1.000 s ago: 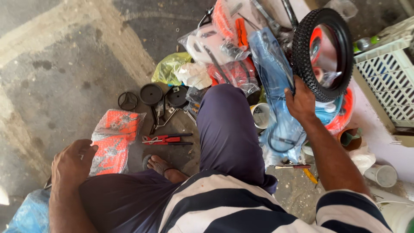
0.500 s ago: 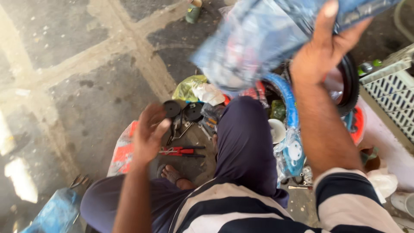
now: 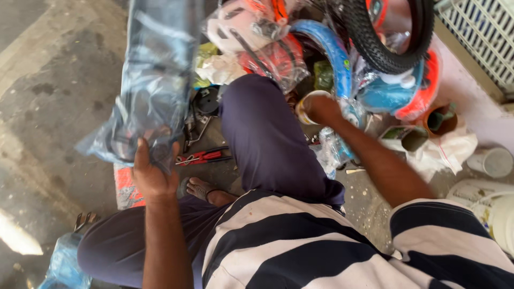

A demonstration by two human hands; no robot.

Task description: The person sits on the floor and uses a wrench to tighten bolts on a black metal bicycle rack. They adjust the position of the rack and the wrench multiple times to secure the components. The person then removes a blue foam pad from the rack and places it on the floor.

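Observation:
My left hand (image 3: 153,172) grips the lower end of a long blue-grey plastic bag (image 3: 155,80) and holds it up over the floor at the left. Dark parts show dimly through the plastic. My right hand (image 3: 321,108) reaches forward past my raised knee (image 3: 251,101) and rests by a small round tin (image 3: 306,104), next to a blue bicycle frame tube (image 3: 332,53). Its fingers are hidden, so I cannot tell whether it holds anything. A small black tyre on an orange wheel (image 3: 388,37) stands behind the frame.
Red-handled pliers (image 3: 202,157) lie on the concrete floor by my bare foot (image 3: 199,188). Plastic-wrapped orange and white parts (image 3: 257,37) are piled ahead. A white slatted crate (image 3: 482,37) stands at the right, with pots and white tubs (image 3: 495,160) below it.
The plastic bag went from my right hand, held high, to my left hand at the left. My right hand dropped to the tin near the blue frame.

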